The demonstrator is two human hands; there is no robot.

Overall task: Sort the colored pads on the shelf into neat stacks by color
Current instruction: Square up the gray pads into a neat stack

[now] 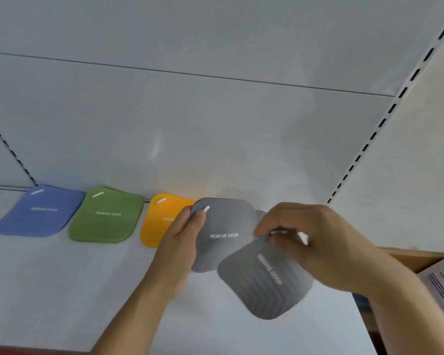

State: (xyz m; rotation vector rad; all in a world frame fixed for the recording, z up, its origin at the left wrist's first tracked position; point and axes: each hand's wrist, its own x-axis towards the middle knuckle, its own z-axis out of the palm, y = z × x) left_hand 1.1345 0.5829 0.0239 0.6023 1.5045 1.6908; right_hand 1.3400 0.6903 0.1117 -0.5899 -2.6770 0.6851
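- The lower grey pad (267, 280), nearest the camera, hangs tilted above the shelf (62, 290), pinched at its top by the right hand (315, 242).
- Far left of it, against the back wall, lies the blue pad (40, 212).
- Then the green pad (107, 216).
- Then the orange pad (159, 219), partly hidden.
- The left hand (182, 234) grips the upper grey pad (223, 231), which overlaps the lower one.

I count one blue pad (40, 211), one green pad (106, 215), one yellow pad (162, 219), two grey pads (223, 234), and two hands (180, 242).
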